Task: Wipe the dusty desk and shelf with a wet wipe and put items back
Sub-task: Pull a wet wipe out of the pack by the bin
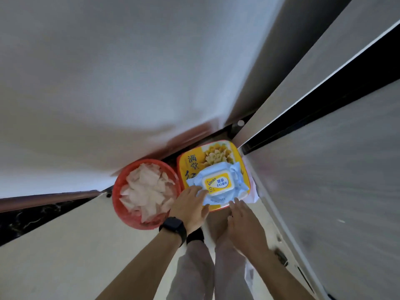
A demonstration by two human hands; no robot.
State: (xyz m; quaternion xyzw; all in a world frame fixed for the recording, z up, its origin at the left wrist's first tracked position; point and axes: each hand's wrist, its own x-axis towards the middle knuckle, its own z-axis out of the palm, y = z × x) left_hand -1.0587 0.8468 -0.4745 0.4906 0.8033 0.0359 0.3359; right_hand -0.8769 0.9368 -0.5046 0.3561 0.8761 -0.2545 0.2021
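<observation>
A pale blue pack of wet wipes (234, 178) with a white and yellow lid lies on top of a yellow box (190, 167) printed with flowers. My left hand (190, 206), with a black watch on the wrist, rests its fingertips on the pack's near left corner. My right hand (244, 221) hovers with fingers spread at the near edge of the box, just short of the pack. Neither hand holds anything.
A red round basket (121, 182) full of crumpled white wipes stands left of the box. A white wall rises behind, and pale cabinet panels (324, 169) with a dark gap stand close on the right. My legs and the pale floor show below.
</observation>
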